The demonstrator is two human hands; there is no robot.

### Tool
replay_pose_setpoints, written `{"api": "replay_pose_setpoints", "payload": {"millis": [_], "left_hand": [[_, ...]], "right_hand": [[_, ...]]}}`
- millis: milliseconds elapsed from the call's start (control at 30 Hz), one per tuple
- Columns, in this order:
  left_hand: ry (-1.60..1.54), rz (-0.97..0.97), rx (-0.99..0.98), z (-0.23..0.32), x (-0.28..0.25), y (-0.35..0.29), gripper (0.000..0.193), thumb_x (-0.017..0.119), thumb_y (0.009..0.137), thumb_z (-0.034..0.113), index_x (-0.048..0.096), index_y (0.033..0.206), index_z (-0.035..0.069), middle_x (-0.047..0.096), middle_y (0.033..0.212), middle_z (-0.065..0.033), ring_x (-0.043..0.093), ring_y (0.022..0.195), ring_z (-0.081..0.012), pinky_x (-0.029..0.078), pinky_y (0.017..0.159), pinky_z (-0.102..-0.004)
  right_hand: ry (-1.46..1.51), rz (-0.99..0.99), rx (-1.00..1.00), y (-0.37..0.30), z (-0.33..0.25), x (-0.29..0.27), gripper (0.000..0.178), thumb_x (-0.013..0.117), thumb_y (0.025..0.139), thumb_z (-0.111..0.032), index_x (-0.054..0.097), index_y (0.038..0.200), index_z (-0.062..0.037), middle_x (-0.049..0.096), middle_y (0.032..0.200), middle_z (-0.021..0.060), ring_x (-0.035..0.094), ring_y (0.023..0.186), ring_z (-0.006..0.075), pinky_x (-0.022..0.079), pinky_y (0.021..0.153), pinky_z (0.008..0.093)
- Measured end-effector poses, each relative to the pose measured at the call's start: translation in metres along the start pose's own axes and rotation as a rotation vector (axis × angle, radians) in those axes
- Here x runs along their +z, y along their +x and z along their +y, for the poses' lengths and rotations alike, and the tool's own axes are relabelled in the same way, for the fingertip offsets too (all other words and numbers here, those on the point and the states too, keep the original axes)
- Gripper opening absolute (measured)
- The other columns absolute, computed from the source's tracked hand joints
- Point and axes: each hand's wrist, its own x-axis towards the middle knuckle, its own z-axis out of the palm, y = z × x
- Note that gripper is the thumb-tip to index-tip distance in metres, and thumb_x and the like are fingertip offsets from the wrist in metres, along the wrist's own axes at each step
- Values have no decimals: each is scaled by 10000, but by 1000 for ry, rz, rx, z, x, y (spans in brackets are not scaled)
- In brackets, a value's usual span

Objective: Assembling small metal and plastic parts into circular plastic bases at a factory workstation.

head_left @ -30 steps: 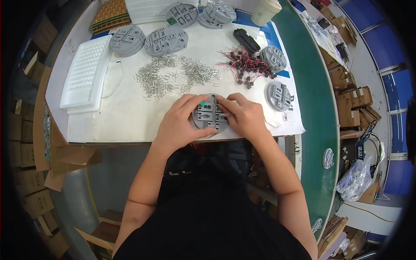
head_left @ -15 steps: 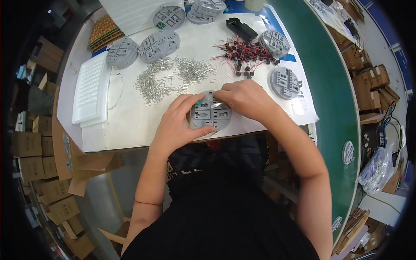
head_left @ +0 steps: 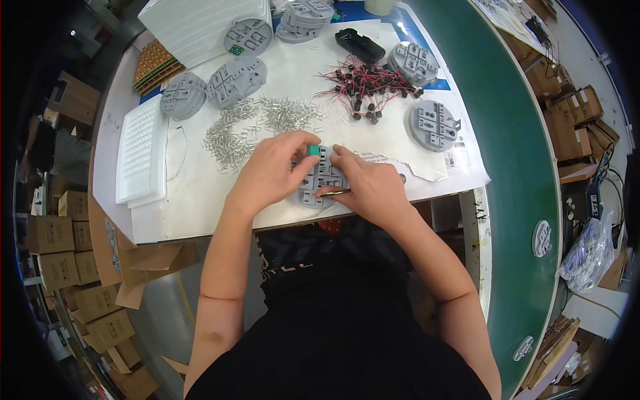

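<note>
At the near edge of the bench (head_left: 180,220), the grey disc (head_left: 325,172) lies between both hands. The left hand (head_left: 267,170) has shifted its thumb from the disc's lower rim to pinch a small green block (head_left: 313,151), so attention seems to be on that block. The right hand (head_left: 377,190), angled inward, holds a thin metal tool (head_left: 332,193) across the disc's lower part.

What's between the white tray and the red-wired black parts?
Head view: a thin wire beside the white tray, then a loose spread of small silvery metal pieces, before the red-wired black parts.
</note>
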Motion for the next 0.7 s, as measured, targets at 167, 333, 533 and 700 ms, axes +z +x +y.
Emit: {"api": "replay_pose_setpoints", "payload": {"millis": [167, 333, 533, 700], "left_hand": [[211, -203, 129, 5, -10, 21, 194, 767, 897, 93, 749, 1062, -6, 717, 908, -149, 696, 800, -307, 560, 739, -405], [360, -259, 216, 1, -1, 29, 216, 773, 892, 111, 747, 1073, -4, 705, 900, -153, 678, 796, -346, 553, 738, -437], [327, 41, 210, -7, 29, -2, 299, 778, 904, 139, 748, 1181, 30, 684, 916, -131, 650, 870, -347, 533, 821, -440], [245, 313, 151, -15, 59, -20, 385, 787, 912, 194, 724, 1277, 90, 659, 948, -87, 597, 900, -329, 507, 906, -420]], "right_hand": [[-13, -54, 3, 3, -3, -6, 659, 834, 827, -545, 662, 1227, -50, 722, 1327, 124, 763, 790, 284, 586, 599, 380], [69, -88, 37, 4, -3, -11, 541, 839, 857, -462, 700, 1203, -70, 738, 1275, 126, 760, 853, 309, 590, 665, 405], [74, 137, 369, 36, 39, -25, 343, 801, 895, -309, 739, 1122, -59, 753, 1137, 161, 736, 881, 363, 580, 732, 424], [-137, 151, 470, 39, 58, -12, 226, 771, 916, -179, 742, 1099, -50, 738, 1015, 159, 721, 808, 350, 564, 701, 437]]}}
